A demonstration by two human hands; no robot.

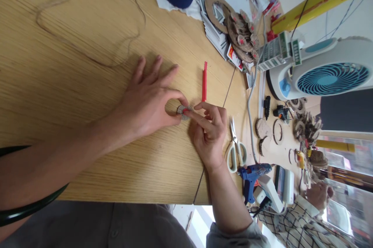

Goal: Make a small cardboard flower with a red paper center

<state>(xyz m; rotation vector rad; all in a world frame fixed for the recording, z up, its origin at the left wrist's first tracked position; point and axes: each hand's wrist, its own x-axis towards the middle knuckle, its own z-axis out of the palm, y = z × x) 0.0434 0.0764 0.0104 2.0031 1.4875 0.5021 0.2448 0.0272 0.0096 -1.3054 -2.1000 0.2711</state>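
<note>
Your left hand (145,104) and right hand (209,135) close on a small fringed grey cardboard rosette (183,111), fingertips pinching it from 2 sides (seemingly to hold the fringe tight), just beside a slim red strip (204,81) on the pale wooden table (58,65).

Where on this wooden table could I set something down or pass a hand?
Bare wood spreads left of the left hand, below the twine loop. A narrower strip lies between the red strip and the cardboard pile. It's crowded past the right hand, around the scissors and glue gun; both hands pinch a small frilled disc.
</note>
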